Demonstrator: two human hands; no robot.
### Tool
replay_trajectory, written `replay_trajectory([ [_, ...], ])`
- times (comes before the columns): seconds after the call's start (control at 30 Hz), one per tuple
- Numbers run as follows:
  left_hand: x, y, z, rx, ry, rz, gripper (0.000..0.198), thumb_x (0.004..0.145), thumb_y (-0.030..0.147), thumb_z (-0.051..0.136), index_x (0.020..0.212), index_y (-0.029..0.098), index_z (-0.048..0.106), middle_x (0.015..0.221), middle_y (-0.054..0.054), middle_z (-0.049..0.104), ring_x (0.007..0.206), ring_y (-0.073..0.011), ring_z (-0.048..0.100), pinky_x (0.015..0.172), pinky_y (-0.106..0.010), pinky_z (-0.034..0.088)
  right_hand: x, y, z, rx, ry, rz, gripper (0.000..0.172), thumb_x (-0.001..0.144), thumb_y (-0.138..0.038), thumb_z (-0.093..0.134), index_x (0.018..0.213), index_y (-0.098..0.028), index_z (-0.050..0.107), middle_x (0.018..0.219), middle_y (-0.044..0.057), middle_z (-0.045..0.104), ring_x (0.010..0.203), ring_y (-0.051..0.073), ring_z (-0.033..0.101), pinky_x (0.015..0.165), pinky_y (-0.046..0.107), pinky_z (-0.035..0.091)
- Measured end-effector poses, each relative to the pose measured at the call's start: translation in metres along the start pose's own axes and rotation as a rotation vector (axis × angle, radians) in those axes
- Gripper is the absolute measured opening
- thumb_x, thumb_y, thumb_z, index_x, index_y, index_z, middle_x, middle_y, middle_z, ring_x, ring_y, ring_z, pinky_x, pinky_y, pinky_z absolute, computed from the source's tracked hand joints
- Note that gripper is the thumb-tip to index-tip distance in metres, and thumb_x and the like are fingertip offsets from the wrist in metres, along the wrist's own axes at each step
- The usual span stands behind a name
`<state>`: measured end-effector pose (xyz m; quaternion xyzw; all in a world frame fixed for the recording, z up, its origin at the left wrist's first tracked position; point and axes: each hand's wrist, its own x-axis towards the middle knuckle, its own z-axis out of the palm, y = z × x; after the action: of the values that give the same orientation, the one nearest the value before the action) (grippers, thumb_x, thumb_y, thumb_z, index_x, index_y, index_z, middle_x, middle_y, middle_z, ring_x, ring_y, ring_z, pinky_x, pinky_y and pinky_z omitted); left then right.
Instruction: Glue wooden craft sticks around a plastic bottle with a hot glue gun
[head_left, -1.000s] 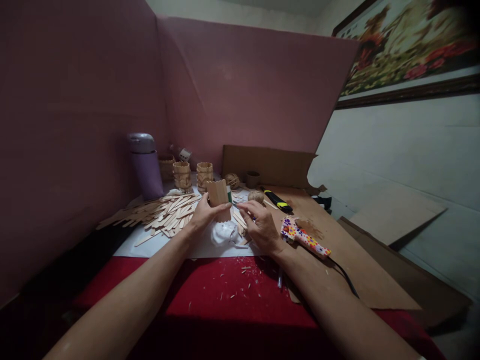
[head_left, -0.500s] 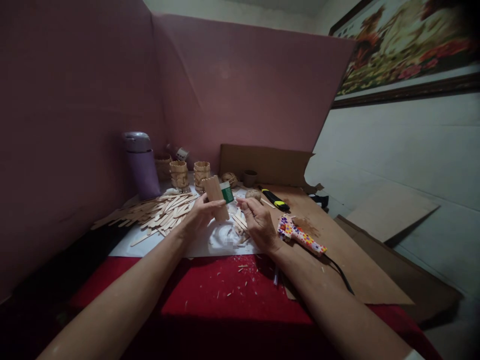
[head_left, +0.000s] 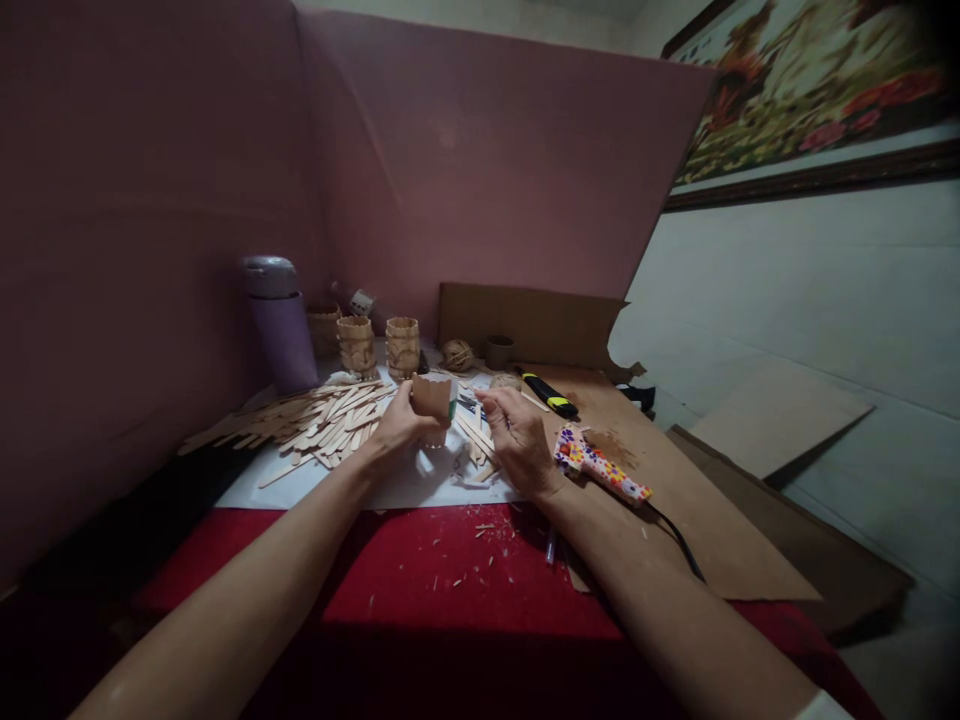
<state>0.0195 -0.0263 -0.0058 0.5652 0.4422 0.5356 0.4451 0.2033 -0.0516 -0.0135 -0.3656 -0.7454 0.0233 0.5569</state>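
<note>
My left hand is closed around a small carton partly faced with popsicle sticks. A bit of its green printed side shows at the right, and its top is tipped toward me. Just right of it, my right hand has its fingers curled together in a pinch; I cannot make out what is between them. Loose popsicle sticks lie on the white sheet between and below the hands. A large heap of popsicle sticks spreads to the left of my left hand.
Two stick-covered cups and a purple bottle stand behind the heap. Right lie a twine ball, a dark cup, a yellow-black utility knife and a flower-patterned glue gun with a cord on cardboard. Wood scraps dot the red cloth.
My left hand has turned the carton from a slanted side view so its top edge now faces me. My right hand stays about where it was, fingers still pinched.
</note>
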Motion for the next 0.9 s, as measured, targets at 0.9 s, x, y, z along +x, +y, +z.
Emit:
replay_trajectory([
  [0.9, 0.032, 0.068, -0.018, 0.943, -0.301, 0.266, 0.014, 0.058, 0.029, 0.071, 0.054, 0.017, 0.064, 0.056, 0.002, 0.051, 0.059, -0.0140, 0.047, 0.055, -0.026, 0.032, -0.002, 0.005, 0.003, 0.010, -0.012, 0.007, 0.016, 0.092, -0.019, 0.056, 0.100, -0.018, 0.070, 0.102, 0.011, 0.066, 0.101, 0.024, 0.062, 0.085, 0.040, 0.053],
])
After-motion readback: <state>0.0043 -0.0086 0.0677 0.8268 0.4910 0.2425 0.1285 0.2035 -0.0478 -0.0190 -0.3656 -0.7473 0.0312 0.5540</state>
